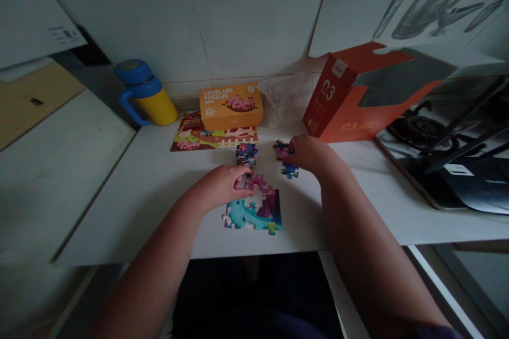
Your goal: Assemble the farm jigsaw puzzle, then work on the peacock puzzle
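Observation:
A partly joined jigsaw puzzle [254,217], turquoise and purple, lies on the white table near its front edge. My left hand [225,185] is at its upper left, thumb and fingers curled around a purple puzzle piece [256,182] at the puzzle's top. Just beyond that hand sits a stack of puzzle pieces [247,153]. To the right, my right hand [312,154] has its fingertips closed on a pinkish-purple puzzle piece [282,152], partly hidden by the fingers. A blue puzzle piece [290,170] lies just below these fingertips.
Behind the pieces, an orange puzzle box [233,108] stands on a farm picture sheet [194,140]. A blue and yellow flask [153,100] is at the back left. Crumpled clear plastic [286,100] and a large red box [358,100] stand at the right, beside a black device [473,183].

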`<state>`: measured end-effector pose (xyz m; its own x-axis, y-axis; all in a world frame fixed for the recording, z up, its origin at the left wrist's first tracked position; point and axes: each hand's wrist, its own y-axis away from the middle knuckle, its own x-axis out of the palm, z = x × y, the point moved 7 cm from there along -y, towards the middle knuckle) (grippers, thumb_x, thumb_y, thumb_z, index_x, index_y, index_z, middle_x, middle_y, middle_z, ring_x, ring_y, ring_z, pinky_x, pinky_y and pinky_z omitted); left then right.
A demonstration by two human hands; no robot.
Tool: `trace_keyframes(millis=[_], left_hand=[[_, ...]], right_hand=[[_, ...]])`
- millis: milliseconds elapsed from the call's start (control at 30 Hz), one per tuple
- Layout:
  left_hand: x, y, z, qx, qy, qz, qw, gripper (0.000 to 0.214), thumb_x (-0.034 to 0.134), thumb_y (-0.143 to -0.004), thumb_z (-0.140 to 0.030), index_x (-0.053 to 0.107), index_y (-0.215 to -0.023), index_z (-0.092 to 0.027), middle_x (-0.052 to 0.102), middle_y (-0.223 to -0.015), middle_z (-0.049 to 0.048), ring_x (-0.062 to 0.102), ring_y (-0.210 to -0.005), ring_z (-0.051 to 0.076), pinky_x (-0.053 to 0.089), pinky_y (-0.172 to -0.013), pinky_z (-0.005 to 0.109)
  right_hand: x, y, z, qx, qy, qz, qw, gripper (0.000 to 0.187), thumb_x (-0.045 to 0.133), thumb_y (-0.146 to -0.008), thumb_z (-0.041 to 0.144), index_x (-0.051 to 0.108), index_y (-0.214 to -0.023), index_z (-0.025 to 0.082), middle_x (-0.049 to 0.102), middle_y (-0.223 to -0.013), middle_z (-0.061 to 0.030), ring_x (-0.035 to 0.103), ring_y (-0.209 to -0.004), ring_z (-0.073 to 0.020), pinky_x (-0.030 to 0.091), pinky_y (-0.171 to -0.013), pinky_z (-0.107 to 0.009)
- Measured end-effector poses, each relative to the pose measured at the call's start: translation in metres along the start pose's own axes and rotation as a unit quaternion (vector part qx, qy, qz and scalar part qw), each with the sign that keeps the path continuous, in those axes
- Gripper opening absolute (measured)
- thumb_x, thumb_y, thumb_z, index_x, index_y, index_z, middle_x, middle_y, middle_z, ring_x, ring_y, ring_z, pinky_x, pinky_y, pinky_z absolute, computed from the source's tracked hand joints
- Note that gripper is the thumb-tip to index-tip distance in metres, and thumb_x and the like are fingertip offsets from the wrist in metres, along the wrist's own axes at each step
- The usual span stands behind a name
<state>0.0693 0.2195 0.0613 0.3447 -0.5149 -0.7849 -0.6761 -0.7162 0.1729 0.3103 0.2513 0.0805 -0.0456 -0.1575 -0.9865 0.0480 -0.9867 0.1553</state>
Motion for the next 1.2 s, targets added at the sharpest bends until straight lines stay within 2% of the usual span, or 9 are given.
trace_keyframes(millis=[167,333,433,600,700,833,967,1067,1200], left_hand=[[-0.001,0.0,-0.003,0.001,-0.015,0.001,1.0,0.047,0.082,-0.09,-0.042,0.07,-0.129,-0.019,0.06,-0.073,-0.0051,0.057,-0.064,0.014,0.033,-0.061,0.026],[-0.002,0.0,-0.005,0.003,-0.024,-0.004,1.0,0.049,0.081,-0.09,-0.045,0.069,-0.129,-0.019,0.061,-0.074,-0.0049,0.058,-0.064,0.014,0.033,-0.061,0.026],[-0.001,0.0,-0.004,0.0,-0.021,-0.004,1.0,0.048,0.081,-0.089,-0.046,0.069,-0.128,-0.019,0.061,-0.074,-0.0051,0.058,-0.064,0.014,0.033,-0.06,0.026],[-0.001,-0.002,-0.002,-0.004,-0.022,-0.011,1.0,0.047,0.083,-0.088,-0.046,0.068,-0.125,-0.02,0.061,-0.074,-0.0052,0.058,-0.064,0.014,0.033,-0.059,0.026],[0.0,-0.003,-0.001,-0.01,-0.034,-0.013,0.999,0.044,0.083,-0.088,-0.045,0.068,-0.121,-0.02,0.061,-0.072,-0.0054,0.058,-0.063,0.014,0.032,-0.058,0.026],[0.0,-0.003,-0.001,-0.017,-0.03,-0.019,0.999,0.042,0.082,-0.088,-0.043,0.068,-0.121,-0.021,0.061,-0.072,-0.0052,0.059,-0.064,0.015,0.033,-0.058,0.026],[0.0,-0.004,-0.001,-0.025,-0.028,-0.027,0.999,0.039,0.079,-0.09,-0.044,0.068,-0.119,-0.021,0.061,-0.071,-0.0044,0.058,-0.062,0.016,0.031,-0.057,0.027],[0.0,-0.005,0.001,-0.024,-0.031,-0.035,0.999,0.039,0.077,-0.091,-0.048,0.068,-0.118,-0.021,0.062,-0.071,-0.0036,0.057,-0.062,0.016,0.03,-0.058,0.028],[0.0,-0.005,0.004,-0.024,-0.024,-0.038,0.999,0.041,0.077,-0.091,-0.05,0.069,-0.12,-0.022,0.062,-0.071,-0.0038,0.057,-0.062,0.016,0.03,-0.058,0.028]], right_hand=[[-0.005,0.001,0.004,0.0,-0.037,-0.026,0.999,0.039,0.074,-0.093,0.04,0.075,-0.12,0.012,0.078,-0.118,-0.0219,0.074,-0.104,-0.0322,0.052,-0.082,-0.036],[-0.007,-0.001,0.01,-0.005,-0.087,-0.016,0.996,0.023,0.069,-0.097,0.039,0.077,-0.105,0.019,0.081,-0.103,-0.0125,0.074,-0.091,-0.0252,0.045,-0.072,-0.031],[-0.008,-0.002,0.014,-0.018,-0.104,-0.022,0.994,0.02,0.07,-0.096,0.037,0.076,-0.106,0.02,0.082,-0.103,-0.0098,0.074,-0.09,-0.0229,0.044,-0.07,-0.03],[-0.001,0.002,0.029,-0.013,-0.056,-0.021,0.998,0.048,0.069,-0.094,0.062,0.077,-0.108,0.017,0.081,-0.106,-0.0159,0.075,-0.095,-0.0281,0.047,-0.074,-0.033],[0.0,0.008,0.04,-0.005,-0.006,-0.032,0.999,0.054,0.069,-0.095,0.062,0.076,-0.114,0.012,0.079,-0.113,-0.0206,0.074,-0.104,-0.032,0.05,-0.079,-0.034],[0.001,0.013,0.049,-0.022,0.005,-0.019,1.0,0.049,0.066,-0.098,0.053,0.074,-0.12,0.01,0.077,-0.118,-0.0224,0.073,-0.11,-0.0324,0.052,-0.085,-0.035],[-0.001,0.013,0.049,-0.028,-0.032,0.0,0.999,0.046,0.067,-0.097,0.049,0.072,-0.122,0.01,0.071,-0.13,-0.0243,0.072,-0.11,-0.0317,0.052,-0.087,-0.035],[-0.002,0.014,0.048,-0.024,-0.067,0.017,0.997,0.043,0.069,-0.096,0.049,0.072,-0.119,0.013,0.07,-0.133,-0.0222,0.072,-0.103,-0.0275,0.052,-0.08,-0.031],[-0.003,0.016,0.05,-0.037,-0.106,0.041,0.993,0.032,0.074,-0.094,0.044,0.072,-0.109,0.017,0.075,-0.123,-0.0168,0.072,-0.089,-0.0214,0.048,-0.068,-0.027]])
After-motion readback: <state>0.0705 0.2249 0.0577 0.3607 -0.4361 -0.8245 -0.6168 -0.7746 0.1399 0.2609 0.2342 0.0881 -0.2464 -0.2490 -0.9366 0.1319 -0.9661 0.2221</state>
